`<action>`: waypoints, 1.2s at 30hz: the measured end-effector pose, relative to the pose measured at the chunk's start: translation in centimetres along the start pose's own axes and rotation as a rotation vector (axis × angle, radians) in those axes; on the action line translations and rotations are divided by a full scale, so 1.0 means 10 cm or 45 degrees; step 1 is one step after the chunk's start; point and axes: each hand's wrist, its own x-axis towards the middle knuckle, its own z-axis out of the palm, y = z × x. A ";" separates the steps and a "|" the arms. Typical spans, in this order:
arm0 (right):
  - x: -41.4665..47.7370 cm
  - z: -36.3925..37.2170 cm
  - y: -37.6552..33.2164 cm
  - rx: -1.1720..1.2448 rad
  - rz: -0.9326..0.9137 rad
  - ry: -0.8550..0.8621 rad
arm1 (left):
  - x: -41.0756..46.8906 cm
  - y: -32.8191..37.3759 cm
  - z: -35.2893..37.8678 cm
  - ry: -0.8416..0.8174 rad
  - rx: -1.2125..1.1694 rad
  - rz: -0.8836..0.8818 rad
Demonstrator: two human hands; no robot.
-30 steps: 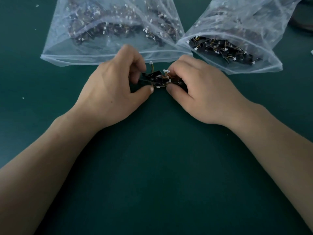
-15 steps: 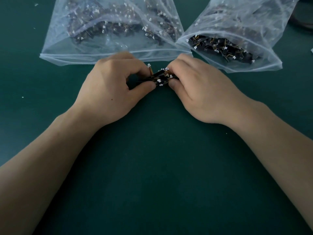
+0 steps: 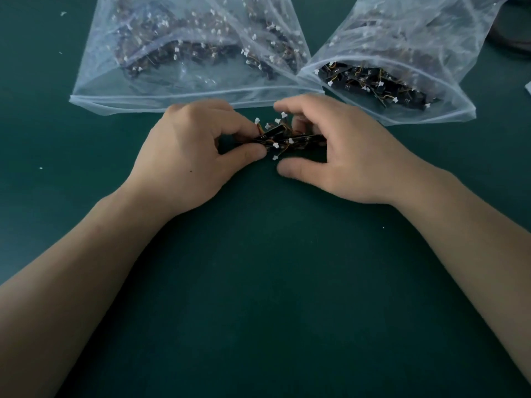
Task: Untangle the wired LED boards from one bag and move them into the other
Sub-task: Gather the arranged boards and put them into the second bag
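1. Reference item: a clump of wired LED boards (image 3: 283,139), made up of black strips, orange and yellow leads and small white connectors (image 3: 275,145). It sits between the two hands, low over the green table (image 3: 258,297). Whether it touches the table cannot be determined.
2. The left hand (image 3: 184,156) is at the left end of the clump. Its thumb and forefinger pinch that end, and the remaining fingers are curled under the palm.
3. The right hand (image 3: 344,156) is at the right end of the clump. Its fingers curl round that end, and one black strip runs in behind them. The forefinger arches above the clump. The thumb lies stretched out just below the clump and does not touch it.
4. Beyond the clump and to its left lies the left bag (image 3: 143,90), a clear plastic zip bag with its rim towards the clump and just behind the left hand's knuckles. More boards and connectors show hazily through its wall.
5. Beyond the clump and to its right lies the right bag (image 3: 416,33), also clear plastic, with its mouth gaping towards the clump. A heap of boards with white connectors is plainly visible inside the opening. Its corner touches the left bag.
6. Both forearms run from the clump towards the camera, bare.
7. Small white flecks (image 3: 41,168) lie on the table well to the left of the clump.
8. A dark object (image 3: 514,27) sits far beyond the clump to the right, cut off by the frame edge and not identifiable.
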 end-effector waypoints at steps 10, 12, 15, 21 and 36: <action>0.06 0.06 -0.10 -0.085 -0.090 0.102 | -0.02 -0.02 0.02 0.000 0.005 0.052; 0.07 0.06 -0.10 -0.122 -0.112 0.089 | -0.02 -0.01 0.03 0.003 0.007 0.056; 0.10 0.08 -0.11 -0.172 -0.125 0.093 | 0.01 -0.01 0.02 0.007 0.016 0.069; 0.12 0.06 -0.11 -0.168 -0.099 0.099 | 0.18 -0.05 -0.03 -0.102 0.008 0.099; 0.11 0.01 0.01 -0.106 -0.086 0.337 | 0.16 -0.04 -0.03 0.019 0.133 0.126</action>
